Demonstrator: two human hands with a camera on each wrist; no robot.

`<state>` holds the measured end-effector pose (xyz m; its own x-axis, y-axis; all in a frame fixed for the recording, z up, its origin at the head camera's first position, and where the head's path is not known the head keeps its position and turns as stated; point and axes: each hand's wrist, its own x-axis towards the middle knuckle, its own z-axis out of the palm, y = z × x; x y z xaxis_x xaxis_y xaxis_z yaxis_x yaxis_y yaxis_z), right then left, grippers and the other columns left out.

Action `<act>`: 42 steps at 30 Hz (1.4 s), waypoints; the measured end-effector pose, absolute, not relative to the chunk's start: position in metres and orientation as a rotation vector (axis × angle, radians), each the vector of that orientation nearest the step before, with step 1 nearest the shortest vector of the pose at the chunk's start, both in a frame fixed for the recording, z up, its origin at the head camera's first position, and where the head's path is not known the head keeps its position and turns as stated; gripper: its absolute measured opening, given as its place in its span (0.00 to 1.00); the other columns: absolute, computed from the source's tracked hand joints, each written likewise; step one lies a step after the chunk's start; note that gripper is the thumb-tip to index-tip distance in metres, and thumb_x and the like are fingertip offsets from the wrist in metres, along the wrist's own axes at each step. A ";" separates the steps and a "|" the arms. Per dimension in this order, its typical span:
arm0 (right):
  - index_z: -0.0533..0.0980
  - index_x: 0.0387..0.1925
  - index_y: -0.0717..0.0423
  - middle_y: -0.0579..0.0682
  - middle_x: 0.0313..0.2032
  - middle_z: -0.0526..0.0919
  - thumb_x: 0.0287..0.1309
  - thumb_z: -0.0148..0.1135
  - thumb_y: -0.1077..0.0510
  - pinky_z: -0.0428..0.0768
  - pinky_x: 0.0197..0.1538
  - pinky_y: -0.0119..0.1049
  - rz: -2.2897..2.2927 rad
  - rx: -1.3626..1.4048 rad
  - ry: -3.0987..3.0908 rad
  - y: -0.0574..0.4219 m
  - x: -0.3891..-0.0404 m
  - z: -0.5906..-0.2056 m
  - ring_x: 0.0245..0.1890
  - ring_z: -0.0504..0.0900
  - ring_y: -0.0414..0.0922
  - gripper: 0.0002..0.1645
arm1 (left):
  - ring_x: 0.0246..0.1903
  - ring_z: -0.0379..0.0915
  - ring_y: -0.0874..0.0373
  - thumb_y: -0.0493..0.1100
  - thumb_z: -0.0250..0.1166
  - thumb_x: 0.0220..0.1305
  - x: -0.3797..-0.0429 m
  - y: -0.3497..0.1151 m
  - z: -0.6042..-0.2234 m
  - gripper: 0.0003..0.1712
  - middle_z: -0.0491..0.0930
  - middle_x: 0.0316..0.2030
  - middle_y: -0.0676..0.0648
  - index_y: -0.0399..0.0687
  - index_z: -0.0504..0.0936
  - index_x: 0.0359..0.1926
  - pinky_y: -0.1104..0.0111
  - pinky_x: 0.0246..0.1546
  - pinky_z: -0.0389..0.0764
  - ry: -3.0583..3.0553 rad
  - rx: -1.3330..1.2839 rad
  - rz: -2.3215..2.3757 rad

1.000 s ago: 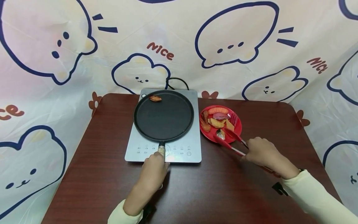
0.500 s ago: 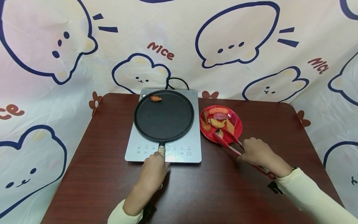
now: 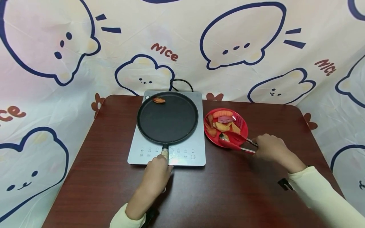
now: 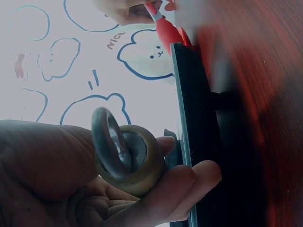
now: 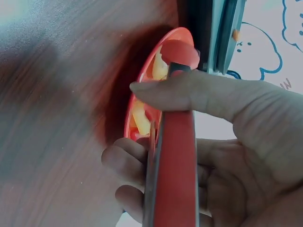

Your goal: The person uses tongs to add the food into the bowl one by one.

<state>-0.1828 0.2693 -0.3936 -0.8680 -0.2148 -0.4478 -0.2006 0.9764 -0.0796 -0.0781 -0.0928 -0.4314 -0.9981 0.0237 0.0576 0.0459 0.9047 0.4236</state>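
Red-tipped tongs [image 3: 231, 145] straddled a dark-edged food piece [image 3: 224, 137].
The piece lay at six o'clock on the red plate [image 3: 214, 139], itself at three o'clock from the frying pan [image 3: 167, 118]. The right hand [image 3: 270, 149] gripped the tongs, tips spread, apparently for picking up; a squeeze seemed called for. The left hand [image 3: 156, 174] grasped the handle [image 3: 164, 152]. The backdrop [image 3: 196, 74] read "Nice"; cooktop [image 3: 200, 144] labels were illegible.

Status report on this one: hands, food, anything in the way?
Left hand gripping pan handle. Right hand holding red-tipped tongs, tips flanking morsel on red plate; grip unclear. One brown piece in frying pan. No obstruction seen between plate and pan.
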 end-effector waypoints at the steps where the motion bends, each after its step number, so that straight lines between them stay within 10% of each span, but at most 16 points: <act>1: 0.80 0.46 0.59 0.47 0.24 0.79 0.38 0.76 0.50 0.68 0.21 0.35 -0.054 -0.288 2.646 0.269 -0.182 -0.393 0.21 0.70 0.44 0.31 | 0.21 0.79 0.45 0.38 0.72 0.52 -0.078 -0.093 -0.432 0.15 0.78 0.22 0.39 0.31 0.77 0.31 0.60 0.18 0.76 -3.015 -0.059 -0.675; 12: 0.74 0.18 0.55 0.48 0.14 0.72 0.38 0.74 0.35 0.68 0.20 0.32 -0.102 -0.208 2.604 0.238 -0.161 -0.393 0.15 0.68 0.41 0.29 | 0.20 0.79 0.46 0.38 0.73 0.52 -0.079 -0.092 -0.431 0.15 0.78 0.21 0.39 0.30 0.76 0.28 0.61 0.16 0.76 -3.024 -0.038 -0.679; 42: 0.73 0.16 0.57 0.44 0.13 0.65 0.46 0.75 0.49 0.64 0.19 0.30 -0.193 -0.244 2.571 0.238 -0.159 -0.411 0.15 0.64 0.38 0.21 | 0.18 0.78 0.48 0.38 0.73 0.50 -0.079 -0.094 -0.433 0.15 0.77 0.19 0.40 0.30 0.76 0.25 0.63 0.14 0.74 -2.991 -0.080 -0.661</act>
